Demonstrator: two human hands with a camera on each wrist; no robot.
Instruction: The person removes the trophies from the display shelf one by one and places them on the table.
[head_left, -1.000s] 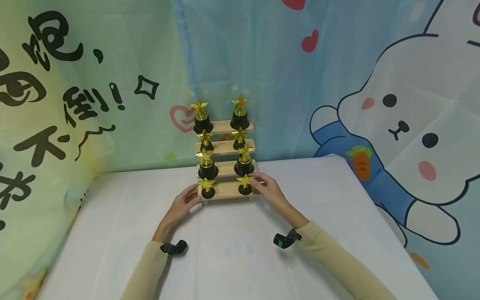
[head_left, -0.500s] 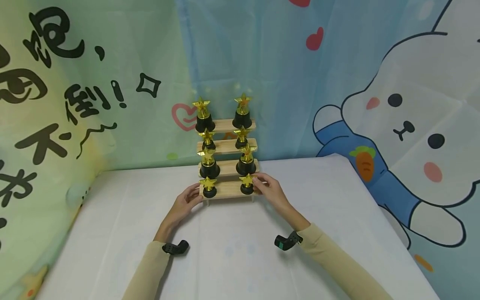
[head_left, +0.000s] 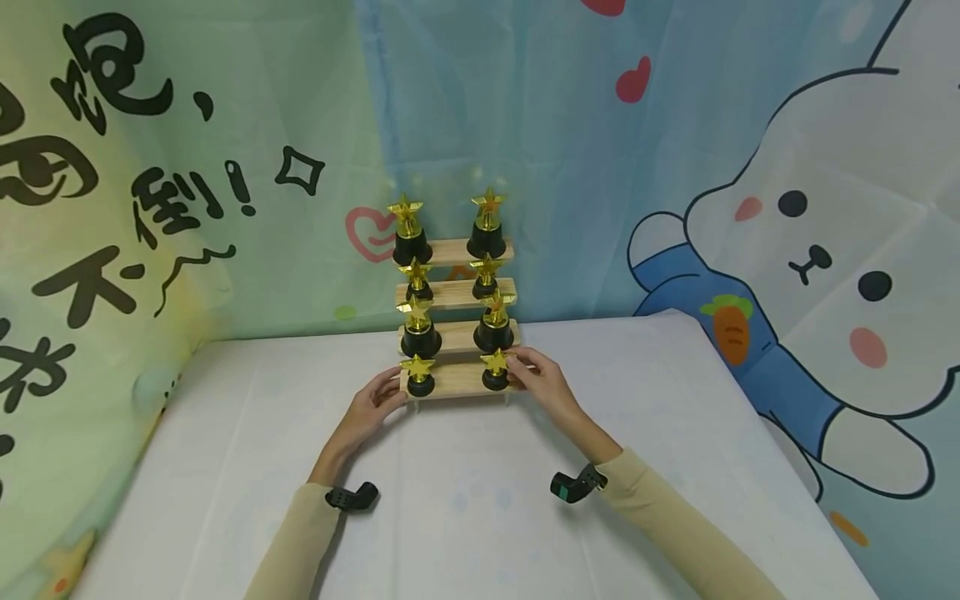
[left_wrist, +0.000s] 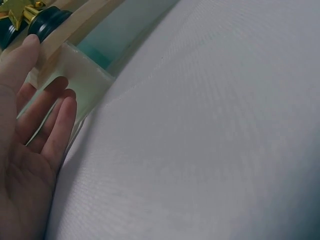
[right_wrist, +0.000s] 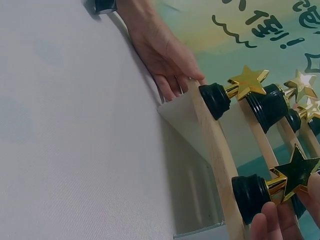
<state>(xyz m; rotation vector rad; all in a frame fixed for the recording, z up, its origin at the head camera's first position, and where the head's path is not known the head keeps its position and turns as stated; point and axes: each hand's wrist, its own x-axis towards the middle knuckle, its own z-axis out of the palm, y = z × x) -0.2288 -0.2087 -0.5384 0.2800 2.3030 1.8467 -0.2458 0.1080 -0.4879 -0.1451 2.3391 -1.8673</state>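
A tiered wooden display stand (head_left: 456,381) with clear side panels stands toward the back of the table. Gold star trophies (head_left: 488,229) on black bases line both ends of its shelves. At the left end of the lowest shelf is my left hand (head_left: 367,410); in the left wrist view its thumb lies on the board's end, beside a trophy base, with the fingers below. My right hand (head_left: 547,387) holds the small front right trophy (head_left: 495,369) by its star. In the right wrist view that trophy (right_wrist: 250,196) stands upright on the shelf, thumb and fingers at its star.
A white cloth covers the table (head_left: 472,517). Behind it hangs a printed backdrop (head_left: 570,183) with a cartoon rabbit and black lettering. Each wrist carries a black camera band, such as the right one (head_left: 577,483).
The head view has shifted slightly, so the whole scene sits a little farther right. Both hands stay at the lowest shelf, and the trophies keep their places.
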